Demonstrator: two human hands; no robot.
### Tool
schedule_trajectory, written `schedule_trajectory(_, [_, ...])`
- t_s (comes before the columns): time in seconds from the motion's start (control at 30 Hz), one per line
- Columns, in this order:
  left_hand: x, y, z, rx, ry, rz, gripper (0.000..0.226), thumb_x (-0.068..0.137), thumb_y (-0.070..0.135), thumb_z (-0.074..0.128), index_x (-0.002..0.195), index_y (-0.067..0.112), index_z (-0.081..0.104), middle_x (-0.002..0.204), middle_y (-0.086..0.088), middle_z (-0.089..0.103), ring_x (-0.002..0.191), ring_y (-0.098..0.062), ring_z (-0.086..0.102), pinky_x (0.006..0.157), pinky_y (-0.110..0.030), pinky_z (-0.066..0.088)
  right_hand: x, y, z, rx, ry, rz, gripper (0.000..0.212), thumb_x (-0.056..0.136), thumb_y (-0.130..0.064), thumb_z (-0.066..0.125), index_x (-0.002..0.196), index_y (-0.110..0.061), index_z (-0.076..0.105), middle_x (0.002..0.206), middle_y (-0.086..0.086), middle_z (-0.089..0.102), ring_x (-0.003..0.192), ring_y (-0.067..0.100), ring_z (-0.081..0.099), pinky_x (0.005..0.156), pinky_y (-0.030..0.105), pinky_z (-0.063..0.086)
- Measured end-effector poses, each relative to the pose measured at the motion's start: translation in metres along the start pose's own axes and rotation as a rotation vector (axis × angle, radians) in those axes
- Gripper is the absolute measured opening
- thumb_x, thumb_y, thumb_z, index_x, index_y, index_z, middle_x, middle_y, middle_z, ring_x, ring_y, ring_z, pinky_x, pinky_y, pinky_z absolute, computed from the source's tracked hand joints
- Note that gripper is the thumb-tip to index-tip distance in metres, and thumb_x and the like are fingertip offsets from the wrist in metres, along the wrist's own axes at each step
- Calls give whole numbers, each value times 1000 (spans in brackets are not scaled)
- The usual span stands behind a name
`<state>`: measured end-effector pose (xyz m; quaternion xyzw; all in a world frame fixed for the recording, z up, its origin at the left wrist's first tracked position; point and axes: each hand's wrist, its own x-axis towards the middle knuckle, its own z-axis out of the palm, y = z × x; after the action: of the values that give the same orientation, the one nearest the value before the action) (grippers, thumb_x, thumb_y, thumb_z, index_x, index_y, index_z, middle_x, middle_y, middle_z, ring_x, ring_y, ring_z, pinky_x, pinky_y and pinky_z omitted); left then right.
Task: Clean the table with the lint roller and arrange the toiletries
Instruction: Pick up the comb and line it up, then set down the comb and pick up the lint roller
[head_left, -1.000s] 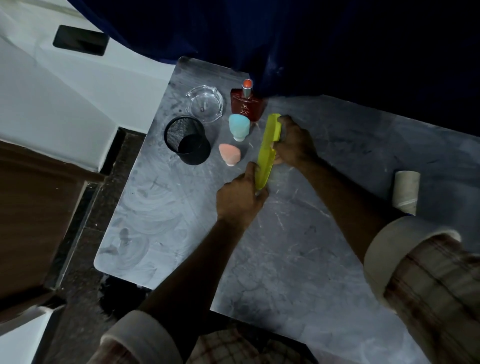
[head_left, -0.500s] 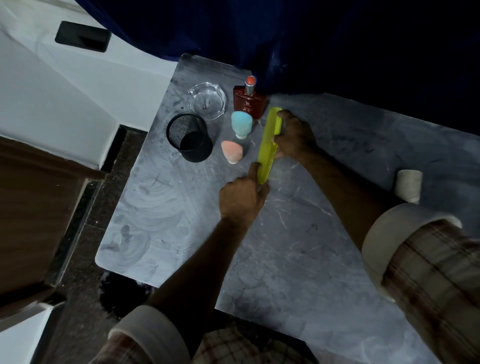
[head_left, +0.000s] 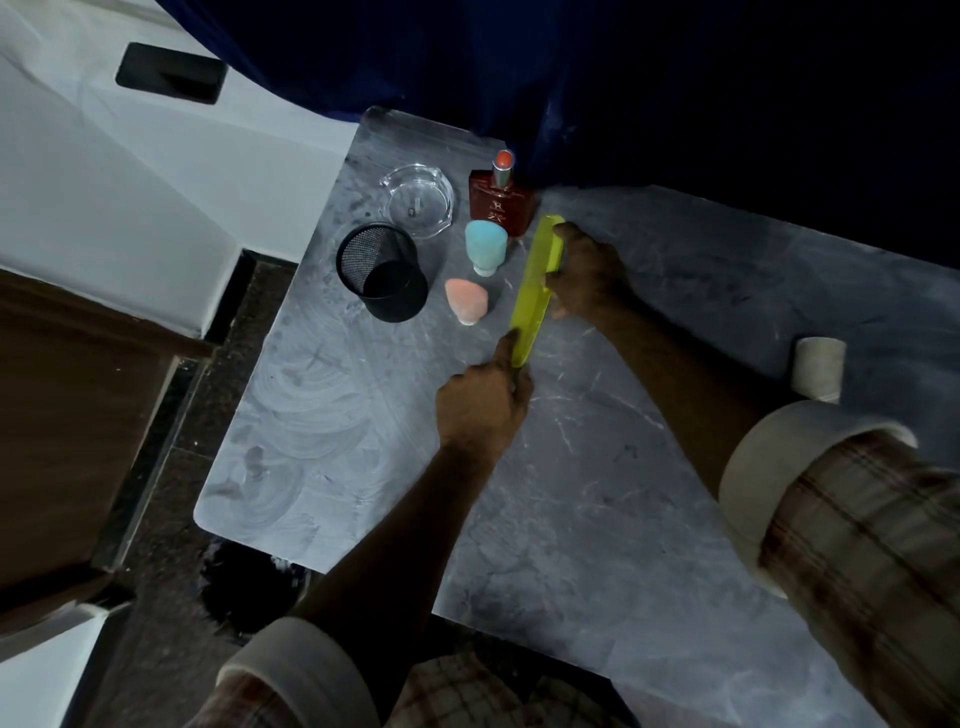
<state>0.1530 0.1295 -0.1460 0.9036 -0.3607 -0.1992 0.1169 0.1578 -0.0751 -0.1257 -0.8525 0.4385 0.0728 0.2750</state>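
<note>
Long flat yellow-green comb (head_left: 532, 291), left hand (head_left: 483, 405) fingers pinching near end, right hand (head_left: 589, 273) fingers gripping far end

We see a grey marbled table (head_left: 597, 467) with swirled wipe marks on its left part. At its far left corner stand a clear glass ashtray (head_left: 417, 207), a black mesh cup (head_left: 382, 272), a red perfume bottle (head_left: 501, 204), a pale blue sponge (head_left: 485, 247) and a peach sponge (head_left: 466, 301). A cardboard roll (head_left: 817, 368) sits well apart at the right.
</note>
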Motion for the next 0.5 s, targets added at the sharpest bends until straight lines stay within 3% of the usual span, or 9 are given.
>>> schedule_trajectory(0.3, [2, 0, -3, -2, -35, 5, 63, 114, 50, 42, 171, 31, 26, 96, -10, 75, 88, -30, 74, 81, -41, 60, 9, 3, 1, -53, -2, -1, 75, 93, -24, 70, 158, -22, 33, 156, 12, 47, 144, 34, 44, 118, 43, 41])
schedule_trajectory(0.5, [1, -1, 0, -20, -1, 36, 66, 112, 51, 47, 171, 29, 29, 91, -9, 74, 84, -30, 74, 75, -38, 54, 9, 5, 2, -33, -2, -6, 75, 93, -26, 70, 158, -22, 32, 156, 13, 47, 144, 35, 44, 118, 43, 39])
